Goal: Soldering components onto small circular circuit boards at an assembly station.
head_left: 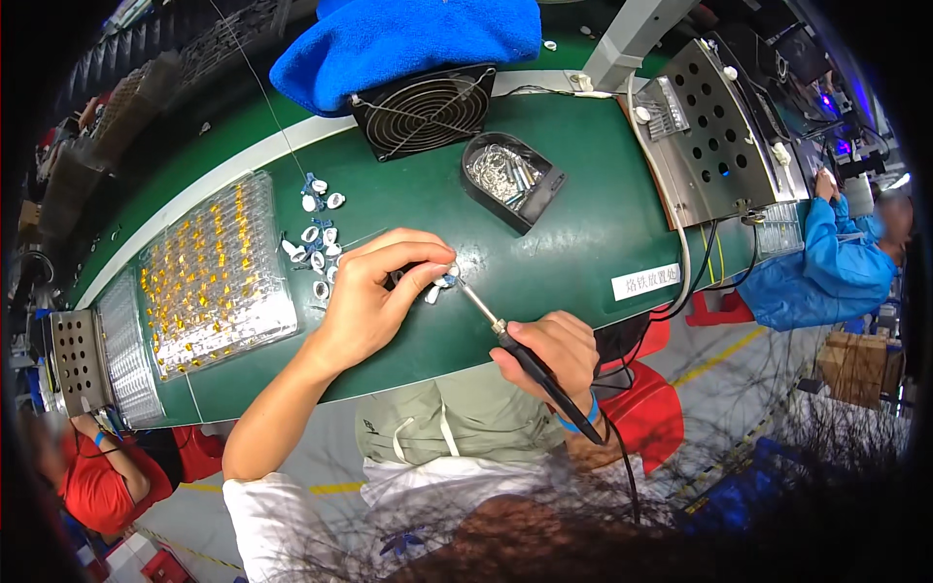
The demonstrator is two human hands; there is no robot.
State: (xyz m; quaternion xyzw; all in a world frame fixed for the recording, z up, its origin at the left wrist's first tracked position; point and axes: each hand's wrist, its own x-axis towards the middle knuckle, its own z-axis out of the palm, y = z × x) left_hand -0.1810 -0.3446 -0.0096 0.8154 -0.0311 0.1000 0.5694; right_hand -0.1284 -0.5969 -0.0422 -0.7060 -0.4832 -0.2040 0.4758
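Note:
My right hand (559,352) is closed around the black handle of a soldering iron (533,361). Its metal shaft slants up and left, and the tip ends at my left fingertips. There, thumb and forefinger of my left hand (374,287) pinch together over the table; what they hold is too small and covered to make out. Right under them shows a small white-and-blue part (436,291), close to the iron's tip. Left of that hand several similar white oval parts with blue pieces (317,260) lie in a loose cluster on the green tabletop (573,253).
Clear blister trays with small yellow pieces (216,282) stand at left. A black bin of metal pieces (510,180), a black fan (425,112) and a blue cloth (408,49) are further back. A perforated metal box (705,126) with hanging cables stands right. Co-workers sit on both sides.

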